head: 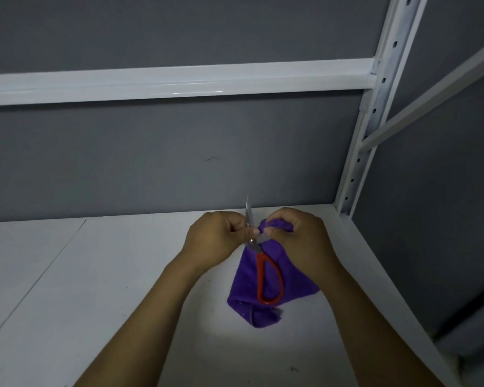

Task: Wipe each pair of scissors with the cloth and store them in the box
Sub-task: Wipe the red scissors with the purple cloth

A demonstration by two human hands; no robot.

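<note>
Red-handled scissors above shelf, long axis running away from person: handle loop near, blade tip far, pointing up. Left hand grip pinches bare blade by pivot. Right hand grip, just beside, pinches purple cloth bunched, seemingly over second blade

White shelf — purple cloth trailing onto it.

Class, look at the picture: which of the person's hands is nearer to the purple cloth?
Right. The right hand grips the cloth at its bunched top; the left hand sits just left of it, pinching the scissors near the pivot.
</note>
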